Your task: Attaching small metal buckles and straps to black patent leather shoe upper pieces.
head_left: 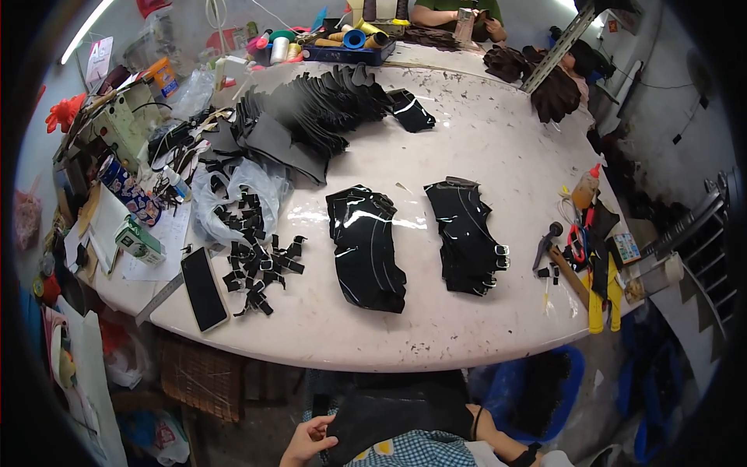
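Across my lap, below the table edge, lies a dark sheet of material (397,416); whether it is cloth or leather I cannot tell. My left hand (310,440) is at its left edge, fingers curled and pinching there. On the other side my right hand (473,414) goes behind the sheet, its fingers hidden. In front of me on the table rest a stack of glossy black leather pieces (362,249) and, to its right, another black stack (463,237) with metal buckles along its right side. Several short black buckle straps (261,265) lie heaped to the left.
The pale table (436,335) also bears a phone (204,289), a metal ruler (159,300), a plastic bag (268,187), a long pile of black pieces (311,109), and a hammer (568,276) by yellow-handled tools (605,303). Another person (459,15) works at the far side. Blue bins (537,389) stand below.
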A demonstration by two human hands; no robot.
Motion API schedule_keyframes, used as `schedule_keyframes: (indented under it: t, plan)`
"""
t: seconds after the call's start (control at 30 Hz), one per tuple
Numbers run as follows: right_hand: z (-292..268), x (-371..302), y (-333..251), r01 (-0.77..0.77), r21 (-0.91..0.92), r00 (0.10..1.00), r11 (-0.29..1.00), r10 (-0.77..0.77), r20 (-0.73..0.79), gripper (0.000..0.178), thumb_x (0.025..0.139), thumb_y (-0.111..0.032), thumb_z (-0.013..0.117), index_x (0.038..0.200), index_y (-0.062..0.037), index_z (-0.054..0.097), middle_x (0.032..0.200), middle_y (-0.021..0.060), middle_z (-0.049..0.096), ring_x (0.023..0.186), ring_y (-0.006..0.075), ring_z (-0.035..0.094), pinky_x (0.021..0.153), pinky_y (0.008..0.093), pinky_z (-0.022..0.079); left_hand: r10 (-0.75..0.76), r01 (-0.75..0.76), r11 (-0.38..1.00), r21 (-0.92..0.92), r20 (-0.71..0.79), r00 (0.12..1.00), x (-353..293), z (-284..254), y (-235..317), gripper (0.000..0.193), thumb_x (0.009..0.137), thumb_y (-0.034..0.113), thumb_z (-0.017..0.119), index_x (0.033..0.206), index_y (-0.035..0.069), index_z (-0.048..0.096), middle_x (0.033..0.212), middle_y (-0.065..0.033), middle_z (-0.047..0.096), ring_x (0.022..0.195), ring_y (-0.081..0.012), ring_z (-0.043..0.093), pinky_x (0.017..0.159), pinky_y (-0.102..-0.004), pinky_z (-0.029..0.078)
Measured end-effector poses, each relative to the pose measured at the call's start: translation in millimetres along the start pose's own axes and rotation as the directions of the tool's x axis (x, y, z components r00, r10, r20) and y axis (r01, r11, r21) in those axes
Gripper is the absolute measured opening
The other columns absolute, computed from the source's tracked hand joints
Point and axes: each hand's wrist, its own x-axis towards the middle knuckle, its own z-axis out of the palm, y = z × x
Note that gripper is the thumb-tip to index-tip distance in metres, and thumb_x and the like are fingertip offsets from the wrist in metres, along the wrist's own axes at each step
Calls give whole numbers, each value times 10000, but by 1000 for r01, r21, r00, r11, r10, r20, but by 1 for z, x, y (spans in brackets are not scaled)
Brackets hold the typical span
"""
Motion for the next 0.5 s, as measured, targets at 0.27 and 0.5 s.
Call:
schedule_keyframes:
  t: [0.27,0.5]
  plan:
    - [-4,10,-9,-51,-4,998,999,51,-39,138,671,-139,539,774,-58,583,811,128,589,810,300,557,675,361,435,-30,30,1000,3,-9,1000,1,-7,5,487,707,-6,668,1150,-57,473,962,-112,597,796,-110,562,724,-228,454]
    - [-7,15,-14,-91,-2,991,996,91,-93,108,655,-132,543,723,-55,575,777,129,586,769,306,562,642,371,435,-23,24,997,68,-10,1000,9,-3,2,478,712,-5,667,1149,-45,478,941,-94,599,770,-93,552,698,-214,448]
